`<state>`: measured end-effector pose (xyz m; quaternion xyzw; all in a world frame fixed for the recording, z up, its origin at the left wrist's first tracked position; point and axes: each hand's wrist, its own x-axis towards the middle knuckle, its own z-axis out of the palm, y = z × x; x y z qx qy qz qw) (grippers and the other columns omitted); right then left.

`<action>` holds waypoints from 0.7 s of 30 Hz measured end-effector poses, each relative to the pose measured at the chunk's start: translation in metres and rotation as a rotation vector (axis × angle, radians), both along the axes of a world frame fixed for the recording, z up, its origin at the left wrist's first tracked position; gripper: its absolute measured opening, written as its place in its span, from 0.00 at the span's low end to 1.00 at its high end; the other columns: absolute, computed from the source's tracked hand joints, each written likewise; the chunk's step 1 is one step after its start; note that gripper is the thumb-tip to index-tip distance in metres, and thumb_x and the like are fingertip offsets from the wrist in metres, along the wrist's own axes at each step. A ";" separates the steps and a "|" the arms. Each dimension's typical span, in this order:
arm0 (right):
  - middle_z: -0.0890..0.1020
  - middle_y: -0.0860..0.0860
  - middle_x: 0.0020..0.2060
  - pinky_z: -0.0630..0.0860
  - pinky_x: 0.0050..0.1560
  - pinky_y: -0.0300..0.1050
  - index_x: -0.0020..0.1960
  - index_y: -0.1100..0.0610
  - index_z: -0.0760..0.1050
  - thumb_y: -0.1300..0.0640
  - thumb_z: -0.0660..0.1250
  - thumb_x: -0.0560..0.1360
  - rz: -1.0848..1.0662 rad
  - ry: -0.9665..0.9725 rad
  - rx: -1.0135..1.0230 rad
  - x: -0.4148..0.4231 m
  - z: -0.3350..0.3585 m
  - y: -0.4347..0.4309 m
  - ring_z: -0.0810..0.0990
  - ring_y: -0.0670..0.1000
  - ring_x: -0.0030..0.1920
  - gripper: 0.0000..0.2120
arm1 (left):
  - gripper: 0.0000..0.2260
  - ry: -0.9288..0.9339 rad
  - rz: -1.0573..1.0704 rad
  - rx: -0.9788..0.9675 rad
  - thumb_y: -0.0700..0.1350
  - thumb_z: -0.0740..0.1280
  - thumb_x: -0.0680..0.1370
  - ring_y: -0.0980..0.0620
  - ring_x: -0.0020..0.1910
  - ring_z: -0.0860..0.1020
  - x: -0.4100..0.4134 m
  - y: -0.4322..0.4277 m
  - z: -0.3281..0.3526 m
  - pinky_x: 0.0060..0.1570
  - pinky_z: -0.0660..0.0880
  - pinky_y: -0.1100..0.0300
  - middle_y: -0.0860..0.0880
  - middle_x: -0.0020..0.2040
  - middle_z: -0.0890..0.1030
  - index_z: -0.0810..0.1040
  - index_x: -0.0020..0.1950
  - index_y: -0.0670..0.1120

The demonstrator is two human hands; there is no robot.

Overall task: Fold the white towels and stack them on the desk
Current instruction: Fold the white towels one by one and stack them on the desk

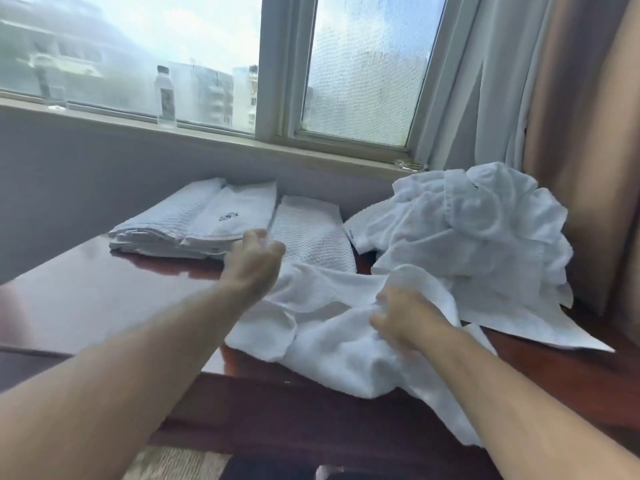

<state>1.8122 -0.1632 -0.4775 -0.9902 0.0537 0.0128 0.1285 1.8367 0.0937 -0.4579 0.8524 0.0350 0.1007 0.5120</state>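
R hand (pixel 405 315) fingers gripped loose towel (pixel 329 327) at tabletop (pixel 86 292) front edge. L hand (pixel 254 261) at its far corner, blurred, grip can't tell. Behind: folded towels (pixel 194 220); pile (pixel 478 237) to right.

The desk (pixel 86 299) is glossy reddish-brown wood. At centre left, the folded towels (pixel 162 220) are white with a waffle weave, and one smoother white towel (pixel 242 202) carries a dark blue emblem (pixel 228 216). The loose towel (pixel 329 317) at lower centre and the heap (pixel 467 237) at right are plain white. The wall (pixel 86 161) is pale grey-lilac and the window frame (pixel 284 64) off-white. At upper right a sheer curtain (pixel 485 81) is greyish white beside a tan-brown drape (pixel 581 98). The bottle (pixel 165 95) at upper left is clear with a dark cap and a dark label. The carpet (pixel 173 462) at the bottom edge is mottled beige.
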 end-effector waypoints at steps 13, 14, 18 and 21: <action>0.75 0.37 0.64 0.67 0.68 0.49 0.60 0.42 0.79 0.45 0.63 0.78 0.322 -0.003 0.024 0.008 -0.043 -0.004 0.70 0.46 0.69 0.13 | 0.34 0.014 -0.324 0.737 0.32 0.65 0.70 0.49 0.73 0.65 0.013 0.019 -0.042 0.69 0.65 0.60 0.50 0.73 0.65 0.73 0.70 0.61; 0.80 0.39 0.52 0.72 0.57 0.46 0.47 0.45 0.80 0.43 0.62 0.76 0.303 -0.094 0.009 0.010 -0.041 0.000 0.76 0.47 0.59 0.10 | 0.33 0.028 -0.364 0.751 0.30 0.63 0.70 0.50 0.71 0.67 0.016 0.025 -0.033 0.67 0.65 0.62 0.51 0.72 0.67 0.77 0.65 0.63; 0.78 0.45 0.53 0.73 0.55 0.46 0.52 0.47 0.80 0.35 0.59 0.74 0.404 -0.227 0.007 0.028 -0.032 0.047 0.75 0.48 0.57 0.19 | 0.36 0.114 -0.480 0.635 0.30 0.51 0.67 0.49 0.45 0.83 0.022 0.046 0.001 0.35 0.78 0.59 0.57 0.67 0.75 0.82 0.46 0.70; 0.58 0.48 0.79 0.58 0.76 0.56 0.78 0.39 0.58 0.27 0.54 0.72 0.454 0.057 -0.003 0.032 -0.046 0.086 0.58 0.56 0.77 0.36 | 0.34 0.094 -0.416 0.706 0.30 0.55 0.68 0.51 0.45 0.82 0.022 0.060 0.016 0.39 0.79 0.59 0.52 0.64 0.79 0.81 0.51 0.69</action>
